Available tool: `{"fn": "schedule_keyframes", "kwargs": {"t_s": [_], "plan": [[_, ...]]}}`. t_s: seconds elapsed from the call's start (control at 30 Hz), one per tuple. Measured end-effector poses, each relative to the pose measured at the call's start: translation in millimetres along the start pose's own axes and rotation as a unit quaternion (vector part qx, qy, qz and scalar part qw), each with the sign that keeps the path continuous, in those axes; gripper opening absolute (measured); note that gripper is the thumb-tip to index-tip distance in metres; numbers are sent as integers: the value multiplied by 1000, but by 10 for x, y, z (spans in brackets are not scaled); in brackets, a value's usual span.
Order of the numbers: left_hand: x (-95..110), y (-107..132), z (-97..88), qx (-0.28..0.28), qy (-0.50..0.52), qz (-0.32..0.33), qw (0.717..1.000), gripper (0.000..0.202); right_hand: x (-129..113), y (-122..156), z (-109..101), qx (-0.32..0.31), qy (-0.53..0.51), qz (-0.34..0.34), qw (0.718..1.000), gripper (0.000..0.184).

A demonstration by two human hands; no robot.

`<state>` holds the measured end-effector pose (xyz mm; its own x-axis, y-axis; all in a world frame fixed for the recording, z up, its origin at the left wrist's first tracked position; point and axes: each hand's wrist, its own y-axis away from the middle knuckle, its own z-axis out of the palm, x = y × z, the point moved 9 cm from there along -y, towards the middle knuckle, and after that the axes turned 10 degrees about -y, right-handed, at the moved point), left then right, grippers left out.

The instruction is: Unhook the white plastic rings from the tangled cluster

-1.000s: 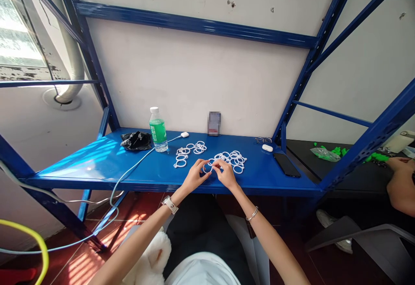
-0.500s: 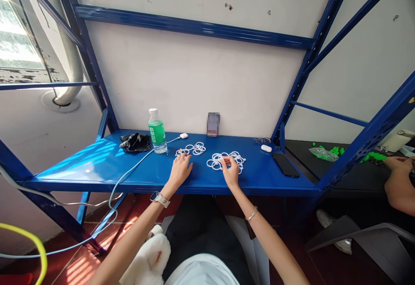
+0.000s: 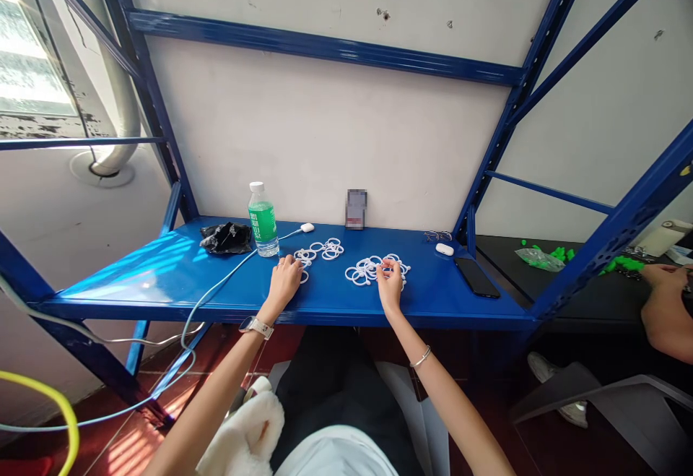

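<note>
Two groups of white plastic rings lie on the blue metal shelf point(image 3: 162, 274). The left group of rings point(image 3: 325, 249) is spread loosely. My left hand point(image 3: 284, 281) lies over its near end, fingers stretched flat on the shelf and touching a ring or two. The right pile of rings point(image 3: 364, 271) is denser. My right hand point(image 3: 390, 282) rests at its near edge, with its fingertips curled down and pinched on a ring in the pile. I wear a watch on the left wrist and a bracelet on the right.
A green-labelled bottle point(image 3: 263, 222), a black bag point(image 3: 226, 237) and a white cable point(image 3: 216, 284) lie at the left. At the back stands a phone point(image 3: 356, 209). An earbud case point(image 3: 445, 248) and a dark phone point(image 3: 476, 275) lie to the right. Another person's hand point(image 3: 663, 295) works near green parts point(image 3: 557, 253).
A second ago both hands held one ring together at the shelf's middle. They have parted: the left hand went left to the loose rings, the right back to the dense pile.
</note>
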<state>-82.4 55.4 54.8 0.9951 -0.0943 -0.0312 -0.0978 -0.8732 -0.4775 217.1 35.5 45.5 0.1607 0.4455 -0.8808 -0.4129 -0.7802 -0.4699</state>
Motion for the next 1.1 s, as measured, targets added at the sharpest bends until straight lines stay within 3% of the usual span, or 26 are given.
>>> {"fn": "schedule_keyframes", "kwargs": {"t_s": [0.23,0.4,0.57,0.7,0.93,1.1], "plan": [[92,-35,-228,61,100,35,993,23,-110,28,-10,6,1,-32,999,27],[386,24,-382,73,187,94,975,21,-269,74,181,-93,0,-69,993,20],[795,162,-392,51,231,170,957,23,-401,167,383,-198,4,-110,974,23],[989,256,-354,34,256,199,945,24,-458,256,515,-271,7,-130,954,27],[1026,280,-264,-2,324,194,926,30,-448,286,563,-296,-6,-120,948,20],[1044,268,-274,-47,410,194,890,38,-459,298,564,-300,-31,-120,946,20]]}}
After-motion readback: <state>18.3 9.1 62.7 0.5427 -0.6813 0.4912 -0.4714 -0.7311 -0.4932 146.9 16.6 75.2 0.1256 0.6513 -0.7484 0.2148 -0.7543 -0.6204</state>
